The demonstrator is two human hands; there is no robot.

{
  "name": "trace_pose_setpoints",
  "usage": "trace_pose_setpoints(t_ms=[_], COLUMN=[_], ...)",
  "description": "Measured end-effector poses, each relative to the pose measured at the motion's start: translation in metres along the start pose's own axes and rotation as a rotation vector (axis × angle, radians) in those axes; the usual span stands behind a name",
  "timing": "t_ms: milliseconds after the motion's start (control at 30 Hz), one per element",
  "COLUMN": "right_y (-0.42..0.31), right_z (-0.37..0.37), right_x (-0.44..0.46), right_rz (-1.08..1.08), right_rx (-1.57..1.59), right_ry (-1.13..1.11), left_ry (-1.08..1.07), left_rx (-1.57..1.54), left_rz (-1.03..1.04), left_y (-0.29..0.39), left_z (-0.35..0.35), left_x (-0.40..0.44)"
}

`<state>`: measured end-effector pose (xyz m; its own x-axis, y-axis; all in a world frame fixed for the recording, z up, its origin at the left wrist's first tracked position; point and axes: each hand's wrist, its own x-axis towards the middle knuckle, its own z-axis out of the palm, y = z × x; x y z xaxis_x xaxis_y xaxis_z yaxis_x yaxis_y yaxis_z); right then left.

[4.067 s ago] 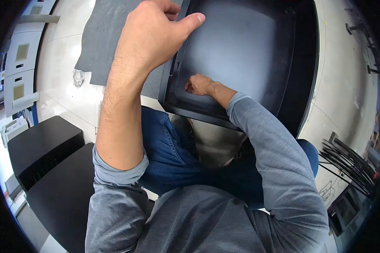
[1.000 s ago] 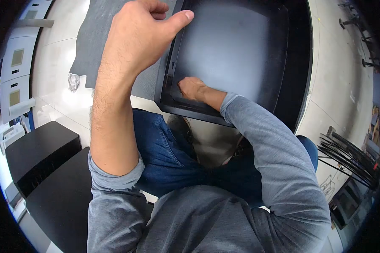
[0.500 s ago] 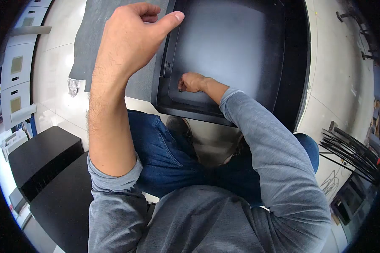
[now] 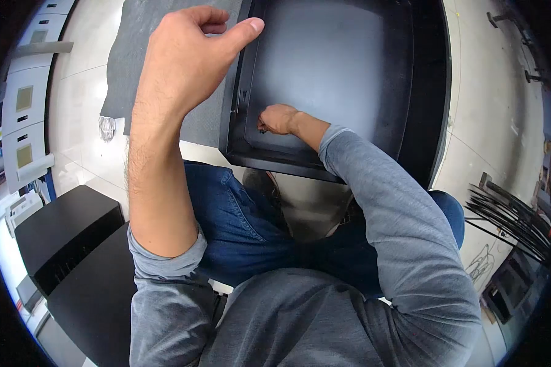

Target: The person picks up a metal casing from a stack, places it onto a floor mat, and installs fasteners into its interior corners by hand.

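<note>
Inside a black metal box-like cabinet [image 4: 281,160], lying with its open side up, my right hand [image 4: 278,118] is closed near the lower left inner corner. A small dark piece [image 4: 262,129] shows at its fingertips, too small to name. My left hand [image 4: 193,52] is raised over the cabinet's left wall, nearer the camera. Its thumb stands out to the right, apart from the loosely curled fingers, and nothing shows in it. The palm is turned away from view.
A grey mat [image 4: 128,73] lies under the left side of the cabinet. Black boxes [image 4: 67,229] stand at my lower left. Thin black rods [image 4: 511,220] are bundled on the right. White cabinets [image 4: 24,104] line the far left, and crumpled clear wrap [image 4: 107,129] lies beside the mat.
Both hands have stayed nearly in place. My right hand has shifted very slightly at the same corner, and the whole view has moved a little.
</note>
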<state>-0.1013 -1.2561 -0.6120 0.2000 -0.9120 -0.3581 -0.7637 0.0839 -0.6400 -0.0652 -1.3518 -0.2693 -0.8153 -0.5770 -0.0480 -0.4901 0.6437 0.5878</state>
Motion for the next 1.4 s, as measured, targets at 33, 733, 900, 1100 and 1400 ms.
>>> trace_pose_setpoints(t_ms=[33,733,900,1100,1400], right_y=[-0.001,-0.021,-0.026,-0.037,-0.047], right_z=[0.0,-0.004,0.02,0.015,0.009], right_x=[0.001,-0.007,-0.004,0.0,0.0], right_rz=[-0.018,0.332,0.202,0.277,-0.112], right_rx=[-0.026,0.127,0.038,-0.051,-0.524], right_ry=[0.003,0.064,0.331,0.216,0.113], left_ry=[-0.002,0.035,0.083,0.027,-0.041], left_rx=[0.003,0.041,0.022,-0.065,-0.061], left_rz=[0.003,0.062,0.014,-0.026,-0.063], left_y=[0.001,-0.004,-0.009,-0.002,-0.003], left_z=[0.0,0.001,0.001,-0.011,-0.014], left_x=[0.0,-0.001,-0.006,-0.013,-0.014])
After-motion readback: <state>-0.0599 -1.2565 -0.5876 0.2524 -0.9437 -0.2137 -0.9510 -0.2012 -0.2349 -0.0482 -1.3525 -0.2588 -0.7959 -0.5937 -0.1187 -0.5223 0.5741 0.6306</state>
